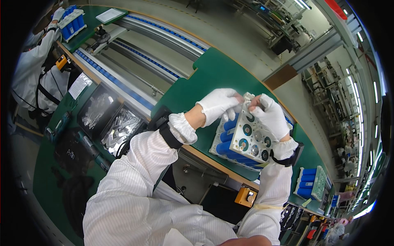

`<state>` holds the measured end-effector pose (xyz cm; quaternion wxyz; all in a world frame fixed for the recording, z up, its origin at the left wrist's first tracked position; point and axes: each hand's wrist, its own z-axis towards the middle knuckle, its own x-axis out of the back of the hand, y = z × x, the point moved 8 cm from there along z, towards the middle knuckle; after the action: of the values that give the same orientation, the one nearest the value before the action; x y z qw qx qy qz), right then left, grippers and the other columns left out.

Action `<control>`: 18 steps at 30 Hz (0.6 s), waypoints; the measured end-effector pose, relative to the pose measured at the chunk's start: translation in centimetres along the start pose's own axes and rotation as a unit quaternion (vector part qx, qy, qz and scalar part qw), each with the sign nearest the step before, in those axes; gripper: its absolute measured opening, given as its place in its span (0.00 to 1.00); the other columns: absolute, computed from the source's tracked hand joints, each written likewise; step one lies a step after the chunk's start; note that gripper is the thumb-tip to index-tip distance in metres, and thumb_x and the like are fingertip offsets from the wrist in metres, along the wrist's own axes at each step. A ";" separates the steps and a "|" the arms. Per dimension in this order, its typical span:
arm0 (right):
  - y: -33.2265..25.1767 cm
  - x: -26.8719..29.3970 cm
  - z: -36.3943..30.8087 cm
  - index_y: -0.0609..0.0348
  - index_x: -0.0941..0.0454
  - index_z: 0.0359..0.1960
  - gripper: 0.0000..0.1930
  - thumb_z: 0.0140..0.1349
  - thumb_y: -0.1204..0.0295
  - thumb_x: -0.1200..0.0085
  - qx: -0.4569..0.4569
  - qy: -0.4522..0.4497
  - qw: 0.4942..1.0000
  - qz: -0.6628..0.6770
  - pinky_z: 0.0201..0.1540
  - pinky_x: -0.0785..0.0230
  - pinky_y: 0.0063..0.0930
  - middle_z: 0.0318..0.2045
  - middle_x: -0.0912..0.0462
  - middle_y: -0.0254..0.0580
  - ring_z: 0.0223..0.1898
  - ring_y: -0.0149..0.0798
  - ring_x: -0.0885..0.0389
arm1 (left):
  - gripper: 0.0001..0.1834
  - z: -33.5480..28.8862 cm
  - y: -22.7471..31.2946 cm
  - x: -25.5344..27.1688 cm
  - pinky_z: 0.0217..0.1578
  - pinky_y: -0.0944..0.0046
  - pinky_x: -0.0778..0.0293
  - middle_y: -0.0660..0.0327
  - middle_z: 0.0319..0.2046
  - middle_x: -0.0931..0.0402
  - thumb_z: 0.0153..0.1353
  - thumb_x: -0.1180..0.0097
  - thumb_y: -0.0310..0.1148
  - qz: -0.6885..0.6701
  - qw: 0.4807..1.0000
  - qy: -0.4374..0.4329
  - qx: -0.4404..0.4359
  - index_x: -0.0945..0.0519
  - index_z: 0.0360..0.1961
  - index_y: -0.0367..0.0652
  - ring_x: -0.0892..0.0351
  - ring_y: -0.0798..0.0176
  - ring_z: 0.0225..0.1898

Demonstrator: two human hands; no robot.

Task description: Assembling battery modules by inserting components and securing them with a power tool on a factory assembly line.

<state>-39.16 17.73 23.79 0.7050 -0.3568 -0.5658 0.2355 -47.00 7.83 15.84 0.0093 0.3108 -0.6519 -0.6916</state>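
1. Hands in white gloves meet over the far end of a big block (pixel 246 143). Bare fingertips poke out of the gloves.
2. The left hand (pixel 219 105) reaches in from the left, its fingers bent. I can't tell if it is holding anything.
3. The right hand (pixel 271 117) has its thumb and finger curled close by a small white bit (pixel 247 97). I can't tell if they pinch it, or if it is part of the block.
4. The block sits right under the grip, on the green table (pixel 238 78). Its white top (pixel 251 137) has round holes, and blue tubes (pixel 225 148) show on its left side.
5. The step in hand looks like small finger work at the block's far end. The near part of the top has no hand on it.
6. The next move seems to call for soft, careful fingers and a block that does not slip.
7. Far to the left of the grip is a heap of shiny metal bits (pixel 121 131). To the right and nearer the body is one more blue block (pixel 310 182). Below the grip is an orange box (pixel 246 197) with a knob.
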 end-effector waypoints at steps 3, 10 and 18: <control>0.4 -0.2 -1.2 0.61 0.23 0.32 0.04 0.57 0.77 0.40 -0.074 -0.103 0.992 -0.024 0.37 0.30 0.20 0.27 0.20 0.31 0.31 0.24 0.24 | 0.13 0.6 -0.3 0.9 0.20 0.75 0.30 0.58 0.34 0.23 0.65 0.52 0.28 -0.020 0.999 0.013 -0.026 0.28 0.49 0.33 0.24 0.72 0.22; -1.0 -1.3 -1.8 0.60 0.20 0.31 0.04 0.52 0.79 0.39 -0.082 -0.185 0.972 -0.117 0.36 0.31 0.22 0.27 0.19 0.33 0.31 0.26 0.24 | 0.12 0.2 0.1 0.3 0.21 0.75 0.31 0.58 0.35 0.22 0.64 0.49 0.29 -0.023 0.999 0.014 -0.023 0.27 0.46 0.34 0.24 0.72 0.23; -1.3 -1.7 -1.6 0.60 0.20 0.31 0.06 0.50 0.78 0.40 0.016 -0.190 0.971 -0.144 0.37 0.29 0.27 0.27 0.19 0.38 0.30 0.35 0.22 | 0.08 0.0 -0.3 -0.3 0.20 0.76 0.32 0.64 0.27 0.25 0.63 0.45 0.31 0.033 0.999 -0.044 0.004 0.23 0.39 0.37 0.23 0.73 0.24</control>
<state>-38.09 15.26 23.60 0.6170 -0.2092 -0.7307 0.2039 -46.59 8.03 15.69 0.0022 0.2589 -0.6641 -0.7014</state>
